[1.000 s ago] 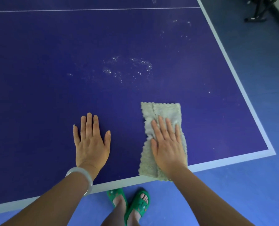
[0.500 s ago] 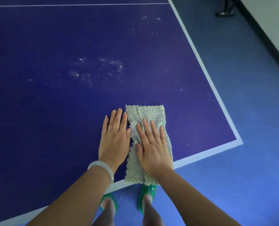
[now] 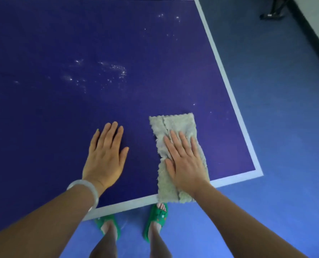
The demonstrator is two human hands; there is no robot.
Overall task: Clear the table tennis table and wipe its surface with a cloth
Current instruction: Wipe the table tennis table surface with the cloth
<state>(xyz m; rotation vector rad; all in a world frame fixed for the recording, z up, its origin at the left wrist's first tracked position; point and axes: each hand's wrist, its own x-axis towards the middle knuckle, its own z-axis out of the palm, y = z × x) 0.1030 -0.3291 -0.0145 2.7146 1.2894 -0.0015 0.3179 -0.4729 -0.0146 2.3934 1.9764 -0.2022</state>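
A dark blue table tennis table (image 3: 62,43) with a white border fills most of the view. A folded pale grey-green cloth (image 3: 175,125) lies near the table's front right corner, its near end hanging over the front edge. My right hand (image 3: 184,161) presses flat on the cloth with straight fingers. My left hand (image 3: 105,155) rests flat on the bare table to the left of the cloth, a hand's width apart from it. A pale bangle sits on the left wrist. White specks (image 3: 114,68) are scattered on the surface beyond the hands.
The table's right edge line (image 3: 224,71) runs to the front right corner (image 3: 258,171). Blue floor lies to the right and in front. My feet in green slippers (image 3: 156,218) stand below the front edge. A dark stand base (image 3: 270,14) sits at the top right by the wall.
My hands were side by side half a second ago. The right hand has slid the cloth to the right, leaving a gap between it and the left hand.
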